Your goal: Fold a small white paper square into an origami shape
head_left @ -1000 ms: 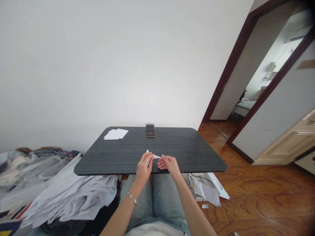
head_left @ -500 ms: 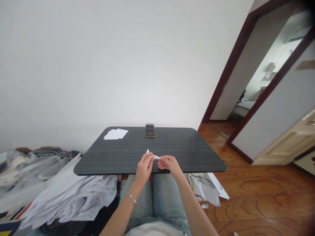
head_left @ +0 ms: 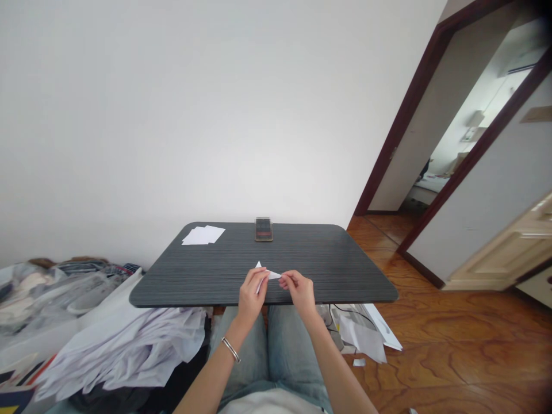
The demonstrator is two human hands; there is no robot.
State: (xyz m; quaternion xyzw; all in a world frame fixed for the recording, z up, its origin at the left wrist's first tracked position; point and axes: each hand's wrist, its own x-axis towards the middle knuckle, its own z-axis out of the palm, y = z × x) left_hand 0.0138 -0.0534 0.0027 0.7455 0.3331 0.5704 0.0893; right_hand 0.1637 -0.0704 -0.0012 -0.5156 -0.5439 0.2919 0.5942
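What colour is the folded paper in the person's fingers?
The folded paper is plain white, seen in the head view.

It looks like someone's home to me. Taking the desk (head_left: 319, 253) as the clock's centre, a plain white wall (head_left: 241, 109) rises at twelve; at two, a dark-red door frame (head_left: 405, 115) gives onto another room (head_left: 451, 144). There's a cream panelled cupboard (head_left: 495, 259) at three, glossy wood floor (head_left: 452, 351) at four, heaped white cloth (head_left: 133, 351) at eight, and plastic-wrapped bundles (head_left: 86, 290) around nine.
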